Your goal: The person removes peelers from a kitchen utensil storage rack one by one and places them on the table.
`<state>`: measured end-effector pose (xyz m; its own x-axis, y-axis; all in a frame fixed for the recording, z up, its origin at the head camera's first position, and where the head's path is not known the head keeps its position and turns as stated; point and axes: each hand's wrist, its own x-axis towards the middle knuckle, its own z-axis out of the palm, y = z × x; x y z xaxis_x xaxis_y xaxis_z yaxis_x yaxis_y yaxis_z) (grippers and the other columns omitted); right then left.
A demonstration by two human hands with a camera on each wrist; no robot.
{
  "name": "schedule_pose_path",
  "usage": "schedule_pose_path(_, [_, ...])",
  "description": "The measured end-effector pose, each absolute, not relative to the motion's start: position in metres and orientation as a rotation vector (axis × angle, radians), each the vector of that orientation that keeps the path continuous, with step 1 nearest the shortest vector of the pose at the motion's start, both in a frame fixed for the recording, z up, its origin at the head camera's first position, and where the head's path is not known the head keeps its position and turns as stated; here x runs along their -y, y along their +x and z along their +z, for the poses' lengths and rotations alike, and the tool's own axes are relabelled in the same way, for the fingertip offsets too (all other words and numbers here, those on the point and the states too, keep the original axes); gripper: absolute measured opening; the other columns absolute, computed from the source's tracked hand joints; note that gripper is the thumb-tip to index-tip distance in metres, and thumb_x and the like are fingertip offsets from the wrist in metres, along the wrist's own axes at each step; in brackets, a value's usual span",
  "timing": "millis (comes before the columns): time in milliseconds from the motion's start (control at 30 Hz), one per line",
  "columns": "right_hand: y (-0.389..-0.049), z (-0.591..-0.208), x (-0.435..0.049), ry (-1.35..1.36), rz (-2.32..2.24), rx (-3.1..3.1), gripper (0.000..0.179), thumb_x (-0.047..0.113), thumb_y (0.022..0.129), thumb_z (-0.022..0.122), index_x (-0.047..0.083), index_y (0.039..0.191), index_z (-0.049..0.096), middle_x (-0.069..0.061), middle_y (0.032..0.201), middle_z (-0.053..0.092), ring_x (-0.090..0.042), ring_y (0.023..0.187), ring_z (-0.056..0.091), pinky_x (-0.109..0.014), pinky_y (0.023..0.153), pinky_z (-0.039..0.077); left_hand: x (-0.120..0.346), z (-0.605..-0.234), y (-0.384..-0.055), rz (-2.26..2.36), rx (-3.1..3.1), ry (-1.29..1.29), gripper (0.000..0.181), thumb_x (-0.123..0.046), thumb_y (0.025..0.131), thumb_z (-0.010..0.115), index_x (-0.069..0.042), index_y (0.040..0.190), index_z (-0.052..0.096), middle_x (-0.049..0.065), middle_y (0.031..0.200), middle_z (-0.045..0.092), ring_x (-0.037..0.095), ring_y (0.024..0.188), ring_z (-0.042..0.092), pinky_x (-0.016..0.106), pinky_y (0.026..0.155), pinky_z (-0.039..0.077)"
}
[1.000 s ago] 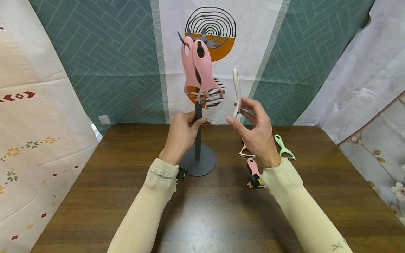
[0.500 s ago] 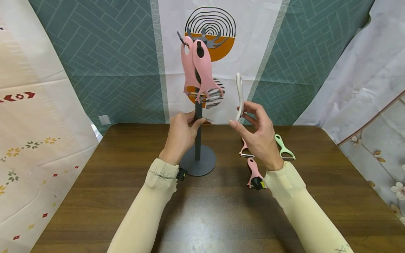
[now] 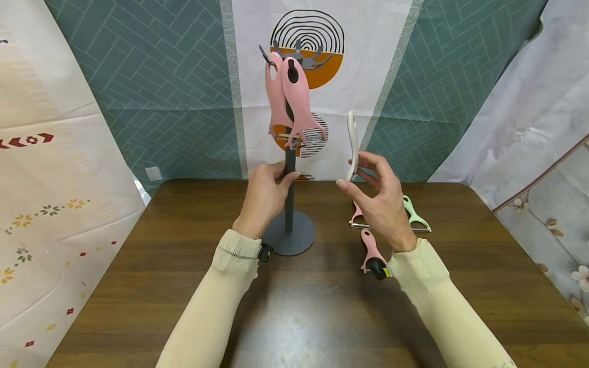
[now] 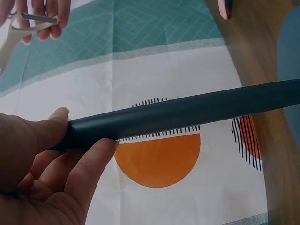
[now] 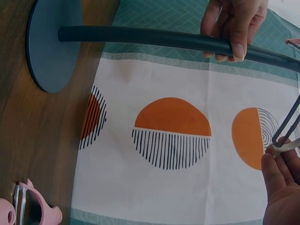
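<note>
Brown wood-grain tabletop (image 3: 138,266) ran across the bottom of the scene, with a printed white panel (image 3: 257,76) behind its far edge. Dark grey stand (image 3: 289,204) stood upright about mid-width, its round base toward the far edge. Left hand (image 3: 266,197) gripped the pole partway up, thumb and fingers round it. Right hand (image 3: 379,199) pinched the white peeler (image 3: 352,145) near its blade end; that peeler was off the tabletop, right of the stand and apart from it, handle up. Front pink peeler (image 3: 299,99) and rear pink peeler (image 3: 274,94) hung from the top hooks, overlapping, blades down. Nearer loose pink peeler (image 3: 369,244) and farther loose pink peeler (image 3: 357,208) lay right of the base. Green peeler (image 3: 409,207) lay closest to the far right corner, partly behind the right hand.
</note>
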<state>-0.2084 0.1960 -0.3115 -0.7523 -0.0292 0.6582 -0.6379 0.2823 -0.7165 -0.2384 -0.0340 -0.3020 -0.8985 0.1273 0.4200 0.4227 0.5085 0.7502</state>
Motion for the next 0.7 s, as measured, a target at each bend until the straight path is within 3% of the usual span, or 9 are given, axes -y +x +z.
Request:
schedule_pose_path(333, [-0.205, -0.314, -0.202, 0.579, 1.481, 2.036, 0.054, 0.005, 0.087, 0.08, 0.013, 0.136, 0.058, 0.0, 0.127, 0.063, -0.019, 0.12, 0.06, -0.03, 0.112, 0.047, 0.035, -0.301, -0.238, -1.339, 2.446, -0.459, 0.022, -0.021, 0.1, 0.068, -0.004, 0.108, 0.077, 0.009, 0.096, 0.08, 0.02, 0.073, 0.064, 0.032, 0.064, 0.051])
schedule_pose_path(700, [-0.202, -0.316, -0.208, 0.557, 1.438, 2.047, 0.053, 0.004, 0.086, 0.081, 0.005, 0.134, 0.059, 0.001, 0.124, 0.064, -0.014, 0.12, 0.06, -0.027, 0.11, 0.048, 0.034, -0.301, -0.237, -1.339, 2.449, -0.453, 0.021, -0.022, 0.099, 0.069, -0.004, 0.107, 0.078, 0.009, 0.093, 0.079, 0.021, 0.071, 0.06, 0.031, 0.063, 0.047])
